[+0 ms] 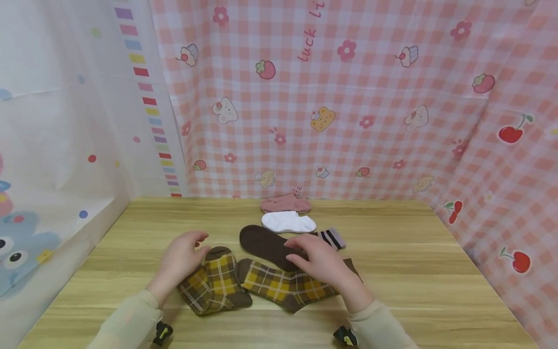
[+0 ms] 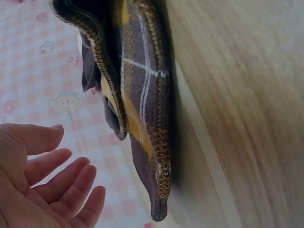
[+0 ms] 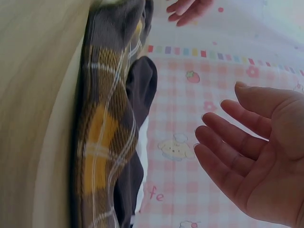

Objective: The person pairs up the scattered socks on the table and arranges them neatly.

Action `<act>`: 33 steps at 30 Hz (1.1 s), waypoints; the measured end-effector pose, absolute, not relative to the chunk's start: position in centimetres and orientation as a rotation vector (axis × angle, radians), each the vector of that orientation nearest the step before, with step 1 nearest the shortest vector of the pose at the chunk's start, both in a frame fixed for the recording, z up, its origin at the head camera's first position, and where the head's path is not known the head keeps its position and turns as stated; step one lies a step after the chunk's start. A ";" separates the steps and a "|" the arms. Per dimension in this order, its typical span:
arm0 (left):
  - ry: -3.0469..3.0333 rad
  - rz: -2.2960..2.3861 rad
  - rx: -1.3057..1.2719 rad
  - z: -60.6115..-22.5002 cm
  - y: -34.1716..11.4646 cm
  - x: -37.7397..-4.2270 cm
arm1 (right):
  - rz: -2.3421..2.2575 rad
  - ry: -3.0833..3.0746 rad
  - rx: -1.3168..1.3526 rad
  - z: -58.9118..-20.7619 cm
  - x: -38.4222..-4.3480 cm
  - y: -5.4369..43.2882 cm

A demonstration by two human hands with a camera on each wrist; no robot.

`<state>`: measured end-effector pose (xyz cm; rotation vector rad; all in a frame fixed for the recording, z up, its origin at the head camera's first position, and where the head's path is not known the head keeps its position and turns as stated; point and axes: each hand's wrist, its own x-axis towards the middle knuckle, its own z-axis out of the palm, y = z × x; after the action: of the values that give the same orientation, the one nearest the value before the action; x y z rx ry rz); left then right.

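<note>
My left hand point(image 1: 185, 257) hovers by the folded yellow-and-brown plaid sock point(image 1: 224, 278), fingers loosely bent and holding nothing. In the left wrist view that sock's ribbed edge point(image 2: 161, 142) stands beside the left fingers, apart from them. A second plaid sock point(image 1: 274, 281) lies stretched out to the right. Above its right part my right hand point(image 1: 324, 259) is held with relaxed, slightly spread fingers and nothing in them. The hand partly covers this sock and a dark brown sock point(image 1: 261, 242) behind it. The right wrist view shows the right fingers clear of the plaid sock point(image 3: 102, 147).
Behind the brown sock lie a white ankle sock point(image 1: 287, 222) and a pink sock point(image 1: 285, 203). A striped sock cuff point(image 1: 333, 238) shows at the right. All rest on a wooden table point(image 1: 414, 291), with patterned cloths point(image 1: 305, 145) hanging behind and at both sides.
</note>
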<state>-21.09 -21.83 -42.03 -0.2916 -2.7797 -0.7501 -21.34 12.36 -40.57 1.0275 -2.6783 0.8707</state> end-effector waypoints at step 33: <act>-3.020 -0.665 -0.432 -43.5 -20.7 -23.7 | 0.985 -2.700 1.075 -41.5 -21.3 9.9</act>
<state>-23.74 -20.67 -43.51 -0.4316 -3.0196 -0.6645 -21.28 9.93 -41.53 1.0750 -2.6997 0.9847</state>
